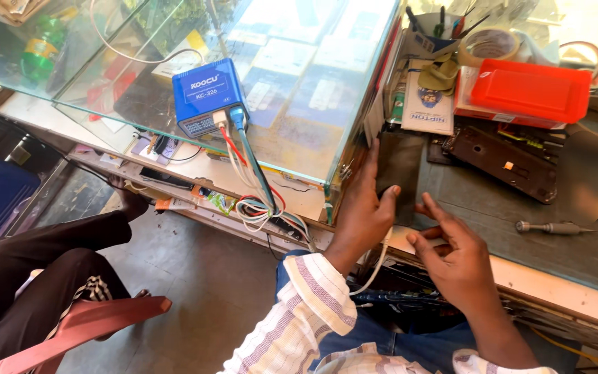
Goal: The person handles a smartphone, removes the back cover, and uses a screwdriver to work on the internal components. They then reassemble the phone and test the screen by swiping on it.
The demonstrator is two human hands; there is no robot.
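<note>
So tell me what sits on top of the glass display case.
A blue box-shaped device rests on the glass display case, with red, white and blue cables running off its front edge. Its underside and whatever lies directly beneath it are hidden.

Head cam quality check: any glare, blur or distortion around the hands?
Head view: hard sunlight, glass counter top full of reflections; left hand and right hand sharp, on the dark flat device; far right corner washed out; wide-angle bend at edges.
</note>
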